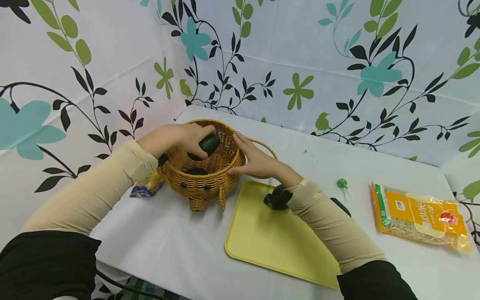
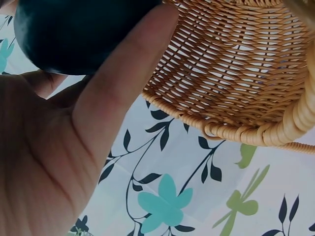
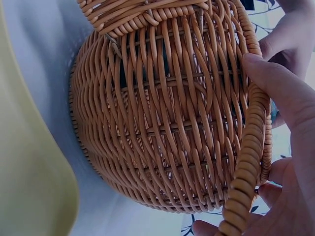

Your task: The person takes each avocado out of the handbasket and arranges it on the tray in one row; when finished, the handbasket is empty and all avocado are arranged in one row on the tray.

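Note:
My left hand (image 1: 189, 139) holds a smooth, dark green oval thing (image 1: 209, 144) over the opening of a wicker basket (image 1: 195, 181) with a pig's face. In the left wrist view, the thumb lies along the side of this dark oval (image 2: 83, 34), next to the basket's woven wall (image 2: 221, 73). Another dark thing (image 1: 196, 171) lies inside the basket. With thumb and fingers spread, my right hand (image 1: 258, 160) grips the rim on the right side, beside the looped handle (image 3: 246, 172).
A yellow tray (image 1: 262, 246) lies under my right forearm. Partly hidden by that forearm is a dark rounded thing (image 1: 341, 206). To the right are a green lollipop (image 1: 342, 183) and an orange food bag (image 1: 423, 216). A yellow-and-blue packet (image 1: 146, 186) lies left of the basket.

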A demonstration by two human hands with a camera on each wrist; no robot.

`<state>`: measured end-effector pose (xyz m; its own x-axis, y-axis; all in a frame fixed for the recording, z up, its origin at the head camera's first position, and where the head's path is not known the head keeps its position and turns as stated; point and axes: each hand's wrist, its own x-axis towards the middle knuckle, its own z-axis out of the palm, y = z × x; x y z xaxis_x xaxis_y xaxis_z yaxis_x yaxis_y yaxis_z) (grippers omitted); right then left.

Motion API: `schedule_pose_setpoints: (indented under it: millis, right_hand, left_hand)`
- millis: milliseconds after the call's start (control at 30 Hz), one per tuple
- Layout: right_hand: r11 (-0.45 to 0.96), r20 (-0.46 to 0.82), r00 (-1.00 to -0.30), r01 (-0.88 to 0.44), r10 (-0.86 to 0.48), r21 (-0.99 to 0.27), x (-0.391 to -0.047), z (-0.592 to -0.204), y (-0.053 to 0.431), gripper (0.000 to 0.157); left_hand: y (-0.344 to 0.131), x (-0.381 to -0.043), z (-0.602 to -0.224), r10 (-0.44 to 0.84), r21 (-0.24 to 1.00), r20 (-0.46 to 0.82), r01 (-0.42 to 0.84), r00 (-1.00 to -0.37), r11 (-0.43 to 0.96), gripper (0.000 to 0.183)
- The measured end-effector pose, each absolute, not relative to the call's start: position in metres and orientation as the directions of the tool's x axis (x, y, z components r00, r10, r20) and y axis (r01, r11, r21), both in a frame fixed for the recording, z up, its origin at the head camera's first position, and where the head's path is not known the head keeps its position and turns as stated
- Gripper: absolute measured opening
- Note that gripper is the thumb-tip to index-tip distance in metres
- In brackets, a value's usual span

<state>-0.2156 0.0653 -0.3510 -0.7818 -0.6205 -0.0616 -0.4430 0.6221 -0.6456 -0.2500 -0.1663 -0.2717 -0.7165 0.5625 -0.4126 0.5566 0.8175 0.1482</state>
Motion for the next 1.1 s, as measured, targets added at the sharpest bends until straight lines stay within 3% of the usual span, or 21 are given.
schedule_pose_setpoints:
  millis: [1100]
  right_hand:
    - [0.633,-0.056,-0.776,-0.468,-0.628,-0.616,-0.213,-0.351,0.075,0.104]
  left_hand:
    - [-0.155,-0.216,-0.243,0.654,0.241,-0.297,0.608,-0.696,0.756,0.062]
